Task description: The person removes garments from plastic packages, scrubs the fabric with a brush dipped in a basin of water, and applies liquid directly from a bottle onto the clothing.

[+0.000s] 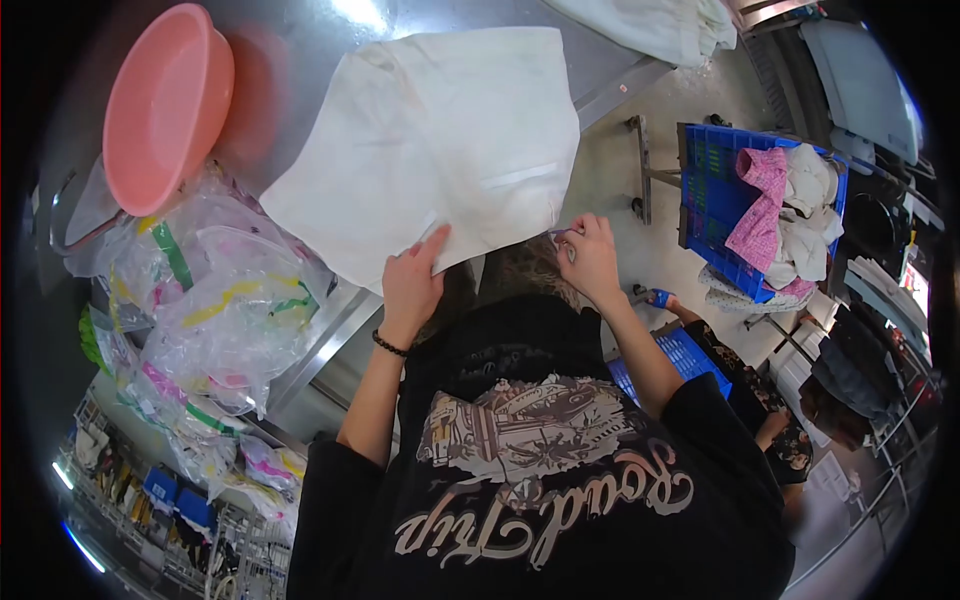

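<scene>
1. From where I stand, the white cloth (pixel 455 130) lies spread on the worktop (pixel 290 40), straight ahead of both hands, its near edge toward the person.
2. The left hand (pixel 413 283) is nearer the cloth's middle, fingers laid over that edge; whether the thumb grips beneath, I can't tell.
3. The right hand (pixel 590 258) is curled closed at the near right corner, pinching a small item with a purplish tip, too small to make out.
4. The cloth is about as wide as deep, flaring leftward, with no clear long axis; it looks matte, soft and lightly creased.
5. Around it: shiny metal worktop, a smooth pink plastic basin (pixel 160 110), and crinkled clear bags (pixel 225 285) striped yellow, green and pink.
</scene>
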Available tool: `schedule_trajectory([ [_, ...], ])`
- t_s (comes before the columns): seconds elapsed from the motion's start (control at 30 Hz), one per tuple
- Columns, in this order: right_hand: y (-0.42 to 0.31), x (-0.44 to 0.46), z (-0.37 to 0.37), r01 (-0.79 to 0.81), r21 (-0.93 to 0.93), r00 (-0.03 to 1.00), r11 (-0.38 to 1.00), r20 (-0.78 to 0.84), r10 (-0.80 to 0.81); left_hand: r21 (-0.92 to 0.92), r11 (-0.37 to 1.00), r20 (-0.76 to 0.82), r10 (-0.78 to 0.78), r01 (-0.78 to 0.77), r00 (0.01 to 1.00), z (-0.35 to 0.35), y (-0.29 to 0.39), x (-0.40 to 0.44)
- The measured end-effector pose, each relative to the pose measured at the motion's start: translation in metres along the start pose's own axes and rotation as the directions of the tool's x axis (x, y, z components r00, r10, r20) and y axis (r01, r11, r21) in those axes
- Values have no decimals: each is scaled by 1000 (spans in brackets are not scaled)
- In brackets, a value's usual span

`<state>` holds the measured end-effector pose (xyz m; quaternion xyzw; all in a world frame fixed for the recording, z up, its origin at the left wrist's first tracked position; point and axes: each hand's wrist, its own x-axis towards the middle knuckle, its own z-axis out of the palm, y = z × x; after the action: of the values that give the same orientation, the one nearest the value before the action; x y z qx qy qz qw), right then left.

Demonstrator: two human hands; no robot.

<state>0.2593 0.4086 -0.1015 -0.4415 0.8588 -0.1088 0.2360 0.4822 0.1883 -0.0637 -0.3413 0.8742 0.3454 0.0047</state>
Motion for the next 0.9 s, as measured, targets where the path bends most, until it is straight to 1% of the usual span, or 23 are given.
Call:
schedule_trajectory([
  [0.1, -18, 12, -35, 110, -229, 973, 967, -174, -152, -123, 986, 244, -83, 116, 966, -42, 37, 16],
  [0.13, -28, 15, -50, 130, -269, 958, 954, -213, -191, -154, 975, 322, -102, 158, 941, -53, 48, 19],
  [0.17, -39, 19, -64, 145, -310, 940, 940, -252, -228, -266, 952, 257, -79, 149, 963, -58, 60, 25],
  [0.2, -59, 17, -83, 102, -254, 969, 962, -193, -154, -374, 918, 193, -60, 130, 979, -62, 73, 30],
  [0.23, -80, 10, -100, 51, -197, 989, 979, -124, -76, -367, 923, 174, -52, 114, 983, -68, 86, 34],
  [0.3, -106, 6, -123, -57, -100, 998, 993, 20, 59, -448, 887, 190, -23, 108, 981, -81, 112, 44],
  [0.33, -107, 11, -126, -83, 141, 980, 986, 193, 55, -455, 887, 199, 15, 79, 980, -89, 126, 45],
  [0.37, -107, 16, -128, -143, 364, 933, 920, 359, 3, -462, 885, 210, 52, 52, 976, -94, 138, 45],
  [0.4, -101, 22, -111, -122, 366, 941, 923, 338, -10, -456, 889, 188, 61, 32, 980, -93, 145, 43],
  [0.47, -83, 34, -57, -126, 648, 947, 751, 303, -102, -519, 853, 145, 162, -64, 976, -88, 156, 35],
  [0.53, -79, 33, -42, -161, 824, 955, 544, 269, -124, -561, 814, 120, 258, -149, 959, -90, 169, 26],
  [0.57, -78, 35, -40, -179, 887, 962, 426, 248, -113, -552, 818, 108, 262, -162, 959, -95, 177, 19],
  [0.63, -76, 33, -50, -192, 963, 976, 187, 207, -67, -670, 731, 181, 329, -129, 927, -112, 195, 8],
  [0.67, -73, 33, -55, -180, 982, 983, 52, 181, -31, -662, 737, 178, 332, -136, 926, -120, 198, 5],
  [0.7, -71, 34, -58, -153, 985, 988, -78, 154, -3, -705, 701, 197, 336, -105, 921, -127, 200, 4],
  [0.73, -69, 36, -56, -129, 974, 991, -185, 134, 19, -745, 663, 217, 340, -70, 915, -136, 200, 3],
  [0.77, -69, 40, -53, -113, 960, 992, -257, 124, 25, -783, 621, 235, 346, -34, 908, -144, 200, 2],
  [0.8, -69, 40, -46, -116, 951, 992, -286, 127, 21, -818, 576, 252, 351, 4, 902, -153, 198, 1],
  [0.83, -76, 48, -44, -127, 952, 991, -277, 130, -9, -815, 579, 254, 322, 23, 912, -167, 190, 7],
  [0.87, -88, 61, -41, -151, 969, 988, -196, 140, -68, -681, 731, 105, 160, -46, 981, -174, 176, 5],
  [0.9, -104, 74, -47, -174, 985, 976, -6, 172, -136, -742, 670, 39, 88, -30, 995, -179, 150, 12],
])
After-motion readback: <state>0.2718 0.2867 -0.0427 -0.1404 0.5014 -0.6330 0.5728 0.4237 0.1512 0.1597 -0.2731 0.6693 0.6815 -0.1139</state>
